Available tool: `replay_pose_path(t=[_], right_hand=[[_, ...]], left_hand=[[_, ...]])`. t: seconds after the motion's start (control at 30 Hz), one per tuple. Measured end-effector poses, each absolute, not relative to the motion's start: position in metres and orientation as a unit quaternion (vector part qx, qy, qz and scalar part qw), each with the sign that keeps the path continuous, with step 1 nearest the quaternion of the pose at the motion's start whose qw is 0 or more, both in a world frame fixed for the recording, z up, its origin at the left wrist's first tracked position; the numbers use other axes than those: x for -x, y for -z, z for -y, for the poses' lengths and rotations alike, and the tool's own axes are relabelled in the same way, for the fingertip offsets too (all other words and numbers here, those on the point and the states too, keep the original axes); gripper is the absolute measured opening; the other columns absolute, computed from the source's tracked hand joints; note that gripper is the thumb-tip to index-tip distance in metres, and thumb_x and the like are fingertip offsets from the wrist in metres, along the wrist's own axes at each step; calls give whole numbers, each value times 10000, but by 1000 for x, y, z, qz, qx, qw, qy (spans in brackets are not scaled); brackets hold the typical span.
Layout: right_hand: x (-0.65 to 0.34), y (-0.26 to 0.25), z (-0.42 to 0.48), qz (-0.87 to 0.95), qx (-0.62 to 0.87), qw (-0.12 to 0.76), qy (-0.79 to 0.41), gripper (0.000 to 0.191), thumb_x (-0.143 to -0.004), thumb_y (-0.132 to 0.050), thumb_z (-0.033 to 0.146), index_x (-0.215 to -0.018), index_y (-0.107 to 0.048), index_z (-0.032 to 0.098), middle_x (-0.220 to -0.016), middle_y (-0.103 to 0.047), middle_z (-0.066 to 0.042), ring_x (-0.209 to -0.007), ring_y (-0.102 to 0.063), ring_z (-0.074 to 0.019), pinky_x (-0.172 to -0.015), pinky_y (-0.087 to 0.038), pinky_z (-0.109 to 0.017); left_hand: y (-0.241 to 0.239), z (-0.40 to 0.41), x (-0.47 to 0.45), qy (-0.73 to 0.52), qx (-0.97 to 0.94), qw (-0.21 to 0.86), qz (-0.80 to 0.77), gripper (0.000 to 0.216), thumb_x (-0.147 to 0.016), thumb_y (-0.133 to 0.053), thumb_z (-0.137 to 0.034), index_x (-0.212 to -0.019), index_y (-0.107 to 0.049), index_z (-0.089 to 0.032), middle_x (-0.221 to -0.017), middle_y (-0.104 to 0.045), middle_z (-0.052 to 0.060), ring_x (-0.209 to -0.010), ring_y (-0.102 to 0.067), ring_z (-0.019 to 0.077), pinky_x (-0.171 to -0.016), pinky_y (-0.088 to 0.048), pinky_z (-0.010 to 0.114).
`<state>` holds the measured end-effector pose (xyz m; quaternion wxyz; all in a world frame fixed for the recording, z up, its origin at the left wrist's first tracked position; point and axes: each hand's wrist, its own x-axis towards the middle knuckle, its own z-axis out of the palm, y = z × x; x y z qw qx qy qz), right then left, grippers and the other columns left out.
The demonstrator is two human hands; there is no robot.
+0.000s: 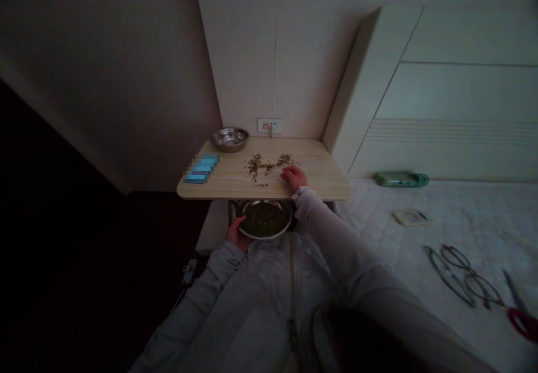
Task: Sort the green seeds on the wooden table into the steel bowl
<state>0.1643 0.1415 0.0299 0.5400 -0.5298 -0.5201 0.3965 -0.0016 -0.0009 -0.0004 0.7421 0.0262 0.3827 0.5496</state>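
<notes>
The person sits in front of a small light wooden table [323,178] that stands against the wall, and the two hands are well apart. The left hand [237,234] is at 7 o'clock from the middle of the table, below its near edge. Its fingers are closed around the rim of a round shiny steel bowl [289,220], which it holds just under the table edge, close to the body. This bowl is filled with small dark green grains [264,220]. The right hand [294,178] rests on the table top, palm down, at 5 o'clock from the middle of the table. Its bent fingers touch the edge of a loose scatter of the same greenish-brown grains [263,165], which lie on the wood at 10 o'clock from this hand. I cannot tell if the fingers pinch something or are only laid down. At 11 o'clock on the table stands a second round steel bowl [229,138], and at 9 o'clock lies a flat bright blue object [202,169], which is blurred. A white wall socket [269,125] is at 12 o'clock, just above the table. To the right, at 3 o'clock, there is a white quilted bed [378,233]. On it lie a long green case [401,179], a small flat cream-coloured device [412,216], thin-framed glasses [466,275] and red-handled scissors [521,317].
</notes>
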Motion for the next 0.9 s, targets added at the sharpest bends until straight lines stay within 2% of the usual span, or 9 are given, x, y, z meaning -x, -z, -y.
replay_pose_path(t=[0.17,0.33,0.6,0.9], right_hand=[[-163,-33,-138,518,538,541,-387,162,-584,-429,202,-712,-520,165,-556,-559,27,-532,-503,-85,-597,-419,-238],[-162,-37,-136,507,537,550,-390,156,-579,-417,184,-701,-512,166,-526,-540,37,-509,-490,-82,-564,-415,-227],[-165,-29,-143,531,554,528,-364,167,-584,-437,209,-719,-533,182,-556,-559,38,-570,-521,-96,-633,-416,-254],[-163,-33,-138,559,568,499,-342,174,-582,-451,203,-724,-548,183,-560,-555,43,-572,-510,-93,-643,-414,-249]], left_hand=[[1,0,2,-549,-25,744,-380,405,-659,-442,-190,-1045,-485,-74,-803,-642,81,-850,-556,221,-746,-438,369],[0,0,2,-548,-23,734,-401,330,-667,-437,-185,-969,-534,-93,-762,-646,78,-846,-559,227,-759,-430,373],[0,0,1,-540,-24,736,-406,296,-671,-430,-195,-931,-544,-110,-720,-648,78,-904,-532,233,-787,-417,371],[0,-1,2,-547,-21,739,-394,204,-635,-453,-170,-785,-584,-123,-712,-648,74,-887,-541,227,-759,-431,356]])
